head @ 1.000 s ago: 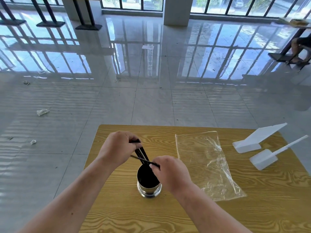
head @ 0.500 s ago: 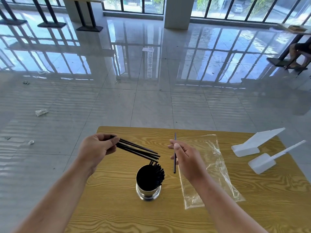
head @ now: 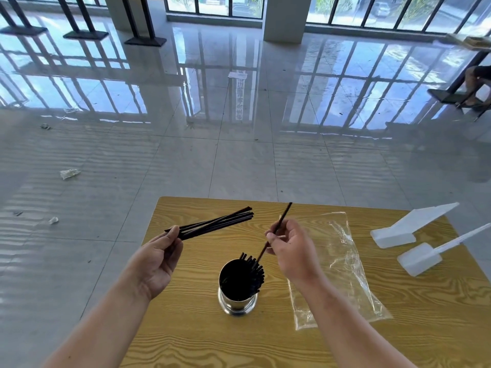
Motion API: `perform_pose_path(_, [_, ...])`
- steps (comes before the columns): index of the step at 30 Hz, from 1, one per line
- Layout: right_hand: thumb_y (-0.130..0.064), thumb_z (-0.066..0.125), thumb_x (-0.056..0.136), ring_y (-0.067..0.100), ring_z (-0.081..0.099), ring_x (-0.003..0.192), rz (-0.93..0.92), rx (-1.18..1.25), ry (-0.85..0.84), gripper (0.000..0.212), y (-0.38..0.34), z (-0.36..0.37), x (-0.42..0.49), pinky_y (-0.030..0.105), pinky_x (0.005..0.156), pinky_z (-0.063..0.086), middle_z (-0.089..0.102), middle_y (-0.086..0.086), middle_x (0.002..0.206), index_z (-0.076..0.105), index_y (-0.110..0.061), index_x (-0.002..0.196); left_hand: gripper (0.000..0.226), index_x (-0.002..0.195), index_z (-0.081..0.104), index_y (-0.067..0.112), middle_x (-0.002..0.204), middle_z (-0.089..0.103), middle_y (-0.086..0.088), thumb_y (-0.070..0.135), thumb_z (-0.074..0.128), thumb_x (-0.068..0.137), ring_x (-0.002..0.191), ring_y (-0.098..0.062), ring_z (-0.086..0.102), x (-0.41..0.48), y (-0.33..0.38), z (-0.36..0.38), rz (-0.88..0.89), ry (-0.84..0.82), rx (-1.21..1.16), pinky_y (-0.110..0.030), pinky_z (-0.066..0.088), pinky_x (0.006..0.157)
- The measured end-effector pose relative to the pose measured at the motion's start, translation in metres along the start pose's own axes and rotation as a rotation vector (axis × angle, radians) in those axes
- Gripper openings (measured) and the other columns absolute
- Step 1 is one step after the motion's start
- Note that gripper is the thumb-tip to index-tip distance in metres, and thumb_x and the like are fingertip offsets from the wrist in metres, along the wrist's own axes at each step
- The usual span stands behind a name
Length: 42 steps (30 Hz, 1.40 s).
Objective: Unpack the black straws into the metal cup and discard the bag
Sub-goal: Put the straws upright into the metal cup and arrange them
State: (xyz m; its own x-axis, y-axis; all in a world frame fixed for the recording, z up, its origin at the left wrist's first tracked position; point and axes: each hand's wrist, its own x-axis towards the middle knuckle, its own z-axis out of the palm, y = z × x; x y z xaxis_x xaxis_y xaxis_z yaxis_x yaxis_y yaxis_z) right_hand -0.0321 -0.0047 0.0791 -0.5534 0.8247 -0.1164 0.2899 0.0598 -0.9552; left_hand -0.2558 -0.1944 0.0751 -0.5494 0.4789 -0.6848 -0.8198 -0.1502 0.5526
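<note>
The metal cup (head: 237, 304) stands upright near the middle of the wooden table (head: 345, 346), with several black straws leaning against its right rim. My left hand (head: 156, 261) is left of the cup and holds a bundle of black straws (head: 218, 224) that points up and to the right. My right hand (head: 292, 251) pinches a single black straw (head: 281, 221) above the cup. That straw is tilted, with its lower end just over the cup's rim. The clear plastic bag (head: 342, 264) lies flat on the table to the right, partly under my right forearm.
Two white plastic pieces (head: 406, 227) (head: 425, 258) lie at the table's right edge. Shiny tiled floor with bits of litter (head: 69, 173) surrounds the table. A person's legs (head: 475, 78) show by a chair far right. Table legs and pillars stand at the back.
My right hand has tilted the single straw and brought its lower end down to the cup. My left hand has turned its bundle from pointing down-right to pointing up-right.
</note>
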Motion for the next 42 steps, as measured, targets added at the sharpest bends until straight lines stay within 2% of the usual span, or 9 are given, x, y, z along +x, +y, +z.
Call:
perform_pose_path(7, [-0.019, 0.078, 0.093, 0.01, 0.072, 0.088, 0.029, 0.015, -0.126, 0.022, 0.013, 0.019, -0.021, 0.027, 0.079, 0.061, 0.076, -0.005, 0.094, 0.068, -0.039, 0.094, 0.006, 0.072, 0.077, 0.008, 0.07, 0.072, 0.001, 0.012, 0.081, 0.072, 0.058, -0.005, 0.07, -0.002, -0.011, 0.004, -0.05, -0.006, -0.079, -0.018, 0.06, 0.053])
perform_pose_path(12, [-0.041, 0.079, 0.09, 0.0, 0.063, 0.115, -0.026, -0.065, -0.104, 0.037, 0.009, 0.021, -0.032, 0.021, 0.098, 0.053, 0.068, -0.016, 0.118, 0.061, -0.04, 0.122, 0.006, 0.072, 0.078, 0.007, 0.072, 0.073, -0.001, 0.011, 0.082, 0.073, 0.059, -0.007, 0.071, -0.002, -0.024, 0.012, -0.096, -0.036, -0.044, -0.019, 0.061, 0.054])
perform_pose_path(17, [-0.064, 0.077, 0.087, 0.005, 0.055, 0.065, -0.008, 0.037, -0.22, 0.044, -0.022, 0.007, -0.019, 0.019, 0.061, 0.049, 0.063, -0.009, 0.078, 0.061, -0.029, 0.107, 0.004, 0.073, 0.082, 0.007, 0.072, 0.071, -0.003, 0.01, 0.081, 0.075, 0.06, -0.007, 0.071, -0.004, -0.038, 0.03, -0.143, -0.167, 0.026, -0.019, 0.061, 0.056])
perform_pose_path(20, [-0.054, 0.074, 0.09, 0.01, 0.056, 0.059, 0.051, 0.285, -0.167, 0.045, -0.039, 0.005, -0.01, 0.025, 0.053, 0.048, 0.065, -0.001, 0.073, 0.066, -0.022, 0.12, 0.003, 0.076, 0.083, 0.007, 0.071, 0.07, -0.004, 0.009, 0.082, 0.076, 0.06, -0.009, 0.071, -0.01, -0.047, 0.045, -0.183, -0.251, 0.079, -0.019, 0.061, 0.056])
perform_pose_path(24, [-0.029, 0.063, 0.106, 0.019, 0.059, 0.052, 0.045, 0.219, -0.123, 0.029, -0.047, -0.002, -0.003, 0.026, 0.045, 0.047, 0.064, 0.008, 0.062, 0.08, -0.016, 0.085, 0.013, 0.089, 0.08, 0.002, 0.075, 0.069, -0.009, 0.007, 0.081, 0.077, 0.062, -0.013, 0.072, -0.015, -0.057, 0.057, -0.232, -0.32, 0.172, -0.022, 0.062, 0.057])
perform_pose_path(30, [-0.032, 0.059, 0.099, 0.039, 0.06, 0.052, -0.111, -0.195, -0.082, 0.039, -0.039, -0.01, -0.004, 0.042, 0.045, 0.046, 0.065, 0.018, 0.06, 0.071, -0.007, 0.072, 0.026, 0.112, 0.073, 0.009, 0.1, 0.078, -0.011, 0.02, 0.08, 0.09, 0.076, -0.019, 0.075, -0.012, -0.055, 0.052, -0.012, -0.186, 0.749, -0.028, 0.063, 0.07])
perform_pose_path(34, [-0.039, 0.062, 0.1, 0.011, 0.051, 0.045, -0.125, -0.34, -0.158, 0.041, -0.02, 0.006, -0.017, 0.037, 0.045, 0.046, 0.061, -0.001, 0.055, 0.063, -0.015, 0.066, 0.016, 0.103, 0.074, 0.017, 0.1, 0.077, -0.009, 0.027, 0.077, 0.091, 0.072, -0.016, 0.074, -0.009, -0.055, 0.046, 0.141, -0.123, 0.98, -0.038, 0.066, 0.073])
perform_pose_path(37, [-0.054, 0.064, 0.093, 0.007, 0.067, 0.071, -0.077, -0.469, -0.297, 0.028, -0.006, 0.018, -0.024, 0.035, 0.064, 0.06, 0.072, -0.008, 0.078, 0.072, -0.027, 0.093, 0.029, 0.109, 0.065, 0.033, 0.105, 0.071, 0.006, 0.043, 0.077, 0.085, 0.084, -0.011, 0.073, -0.007, -0.061, 0.043, 0.284, -0.116, 1.297, -0.037, 0.064, 0.074])
perform_pose_path(42, [-0.06, 0.06, 0.092, 0.008, 0.062, 0.068, -0.055, -0.532, -0.144, 0.04, 0.008, 0.009, -0.024, 0.024, 0.058, 0.052, 0.064, -0.009, 0.08, 0.063, -0.035, 0.123, 0.07, 0.134, 0.05, 0.047, 0.131, 0.056, 0.017, 0.064, 0.074, 0.07, 0.102, 0.001, 0.056, -0.005, -0.071, 0.041, 0.401, -0.192, 1.646, -0.019, 0.045, 0.072])
